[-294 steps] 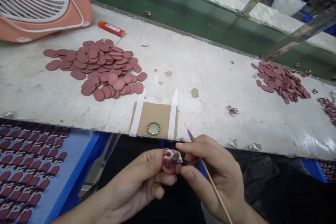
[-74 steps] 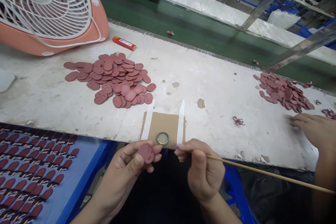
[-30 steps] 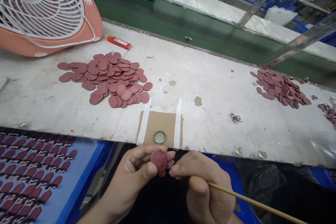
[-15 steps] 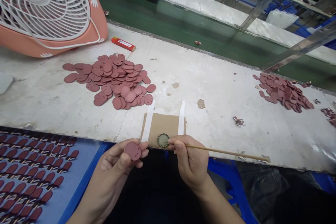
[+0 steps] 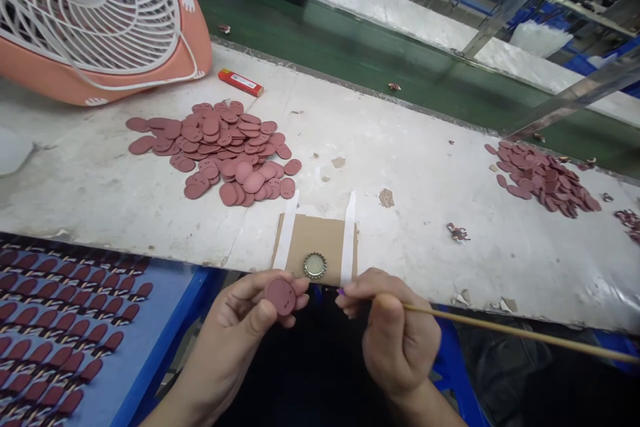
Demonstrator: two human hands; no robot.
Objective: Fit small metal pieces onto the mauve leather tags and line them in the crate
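Between the thumb and fingers of my left hand [image 5: 250,320] is a maroon oval piece [image 5: 280,296] with small holes near its edge. My right hand [image 5: 397,330] pinches a thin wooden stick [image 5: 505,329]; a bit of purple shows at the fingertips, too small to make out. The hands are apart, just in front of the bench edge. Between and beyond them, a bottle cap [image 5: 315,266] lies hollow side up on a cardboard piece [image 5: 320,233] held down by white tape strips [image 5: 287,233].
A heap of maroon ovals [image 5: 235,147] lies at the left, another heap [image 5: 545,177] at the right. An orange fan [image 5: 105,13] and a red box [image 5: 241,83] stand behind. At lower left a blue tray [image 5: 145,320] holds rows of maroon pieces.
My right hand has drawn back from the bottle cap toward me and to the right, bringing the stick with it. My left hand, with the maroon oval piece, has shifted slightly right.
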